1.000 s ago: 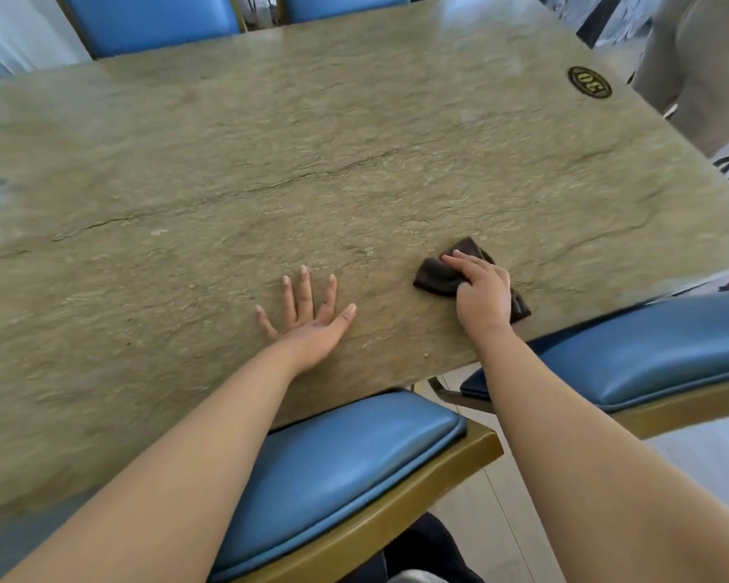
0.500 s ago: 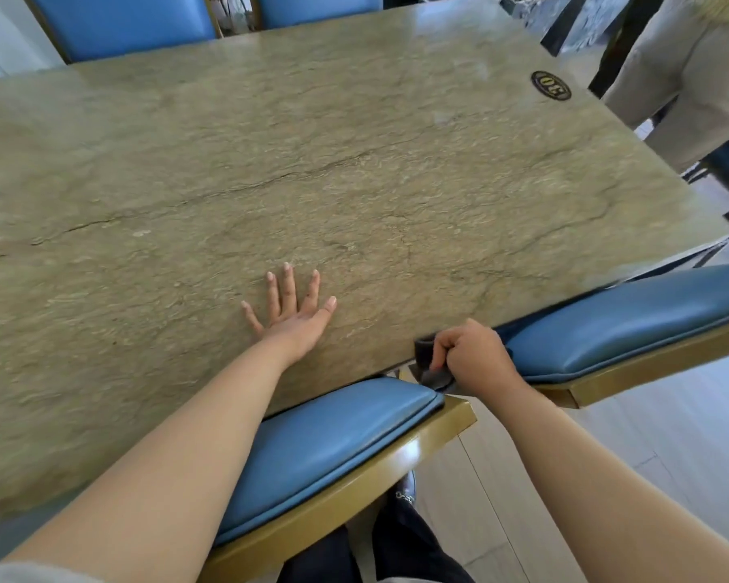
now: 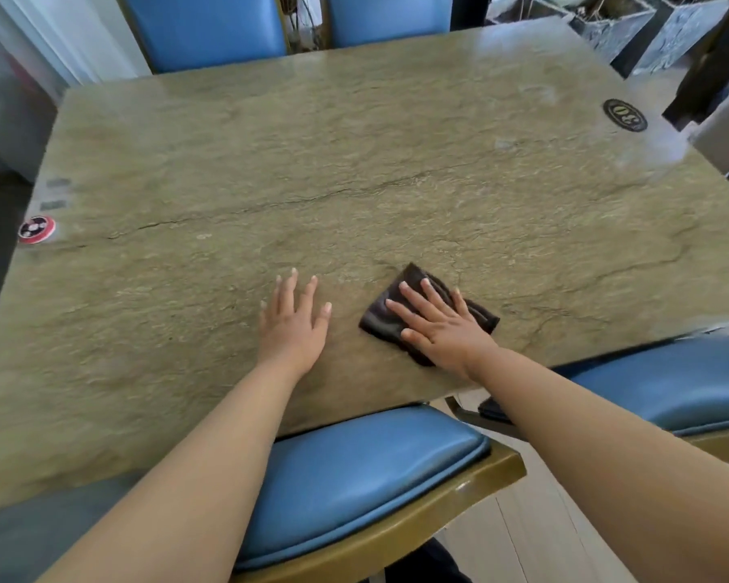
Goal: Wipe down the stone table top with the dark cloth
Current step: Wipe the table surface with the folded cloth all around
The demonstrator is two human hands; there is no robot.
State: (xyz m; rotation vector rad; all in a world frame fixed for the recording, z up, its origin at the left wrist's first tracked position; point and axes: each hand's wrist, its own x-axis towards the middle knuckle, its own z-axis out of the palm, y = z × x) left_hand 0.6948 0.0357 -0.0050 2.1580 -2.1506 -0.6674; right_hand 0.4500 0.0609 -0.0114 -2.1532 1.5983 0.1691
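right hand (image 3: pixel 442 330) flat on dark cloth (image 3: pixel 386 317), blue chairs (image 3: pixel 354 477) around

One stone table top (image 3: pixel 354 162). One dark cloth (image 3: pixel 386 315). Two bare hands on the table: left hand (image 3: pixel 293 326), right hand (image 3: pixel 440 328). Four blue chairs: two at the far side (image 3: pixel 211 27) (image 3: pixel 390 16), two at the near edge (image 3: pixel 354 473) (image 3: pixel 665 380). One black oval badge (image 3: pixel 625 114). One round red sticker (image 3: pixel 36 229). Two small grey marks (image 3: pixel 55 193) near it.

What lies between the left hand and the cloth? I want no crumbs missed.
Only bare stone table top separates left hand from dark cloth, per the head view.
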